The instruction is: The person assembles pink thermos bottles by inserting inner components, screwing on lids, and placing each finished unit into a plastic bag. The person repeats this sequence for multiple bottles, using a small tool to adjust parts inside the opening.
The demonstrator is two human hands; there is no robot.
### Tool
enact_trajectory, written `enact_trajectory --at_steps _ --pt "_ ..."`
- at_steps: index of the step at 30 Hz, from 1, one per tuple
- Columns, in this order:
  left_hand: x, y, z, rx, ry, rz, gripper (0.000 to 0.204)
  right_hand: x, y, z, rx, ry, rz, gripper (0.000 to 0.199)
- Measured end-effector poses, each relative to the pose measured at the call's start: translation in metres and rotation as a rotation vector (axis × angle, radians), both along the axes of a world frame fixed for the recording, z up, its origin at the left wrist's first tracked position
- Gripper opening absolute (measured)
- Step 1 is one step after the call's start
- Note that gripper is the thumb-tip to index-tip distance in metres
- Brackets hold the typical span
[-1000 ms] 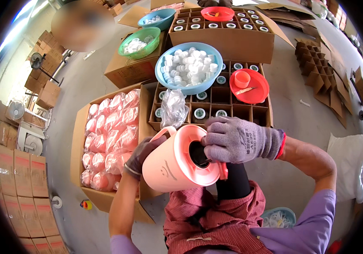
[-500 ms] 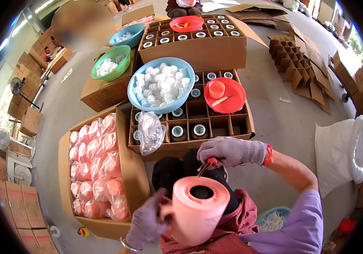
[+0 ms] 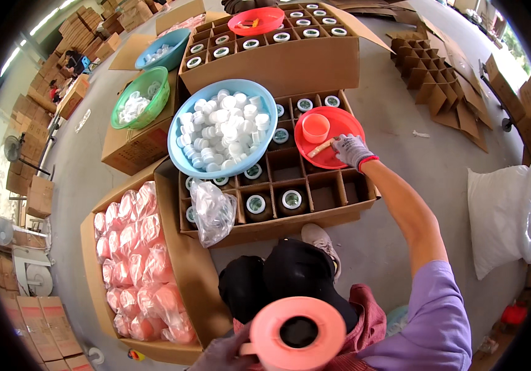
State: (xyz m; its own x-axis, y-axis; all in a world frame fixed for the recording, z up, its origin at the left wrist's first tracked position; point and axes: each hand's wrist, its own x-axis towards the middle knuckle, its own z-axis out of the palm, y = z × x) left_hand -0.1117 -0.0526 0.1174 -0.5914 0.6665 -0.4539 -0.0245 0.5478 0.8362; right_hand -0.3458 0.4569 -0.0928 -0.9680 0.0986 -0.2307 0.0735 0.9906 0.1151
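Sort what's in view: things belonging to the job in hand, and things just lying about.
Seemingly in use:
- pink jug, at the left hand
- small tool, at the right hand
- red plate, under that tool

Apparently just lying about:
- cardboard dividers
- white sack
- white scrap

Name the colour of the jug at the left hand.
The jug is pink, showing best in the head view.
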Motion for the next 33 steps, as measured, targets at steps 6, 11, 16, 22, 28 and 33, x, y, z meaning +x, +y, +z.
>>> enact_trajectory --at_steps 6,11,16,22,28,33 --pt "0.023 -0.11 -0.071 0.458 -0.693 1.219 0.06 -0.052 -0.094 0.018 -0.557 0.809 0.409 0.022" --pt "-0.017 -0.049 -0.093 0.51 -0.258 1.193 0.059 -0.134 -0.138 0.033 -0.136 0.745 0.173 0.042" --pt "-0.067 0.034 -0.057 0.05 0.449 0.827 0.03 -0.128 -0.151 0.064 -0.453 0.712 0.133 0.047" --pt "-0.069 0.027 -0.078 1.281 -0.588 1.234 0.032 0.028 -0.192 0.165 -1.238 0.587 0.47 0.067" --pt "-0.062 0.039 -0.074 1.278 -0.497 1.177 0.04 0.1 -0.205 0.21 -1.241 0.639 0.554 0.057" --pt "-0.048 0.049 -0.064 1.291 -0.4 1.047 0.042 0.115 -0.229 0.203 -1.183 0.977 0.565 0.041"
